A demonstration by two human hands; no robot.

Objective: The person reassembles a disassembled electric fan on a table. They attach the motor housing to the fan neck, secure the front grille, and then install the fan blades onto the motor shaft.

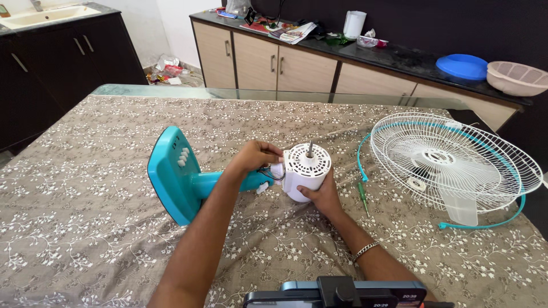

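On the patterned tablecloth (85, 239), near the middle of the table, a white fan motor (306, 171) stands with its metal shaft (310, 149) pointing up, joined to a teal stand (188, 179) lying on its side. The right hand (324, 195) cups the motor's lower side, fingers wrapped against the casing; the left hand (257, 157) is curled at the joint where neck meets motor, pinching near the wires (269, 173). The motor looks dense and rigid, its smooth plastic shell fairly slippery; it is probably best gripped around the body, not by the thin shaft or wires. A green screwdriver (362, 193) and white fan guard (451, 162) lie to the right.
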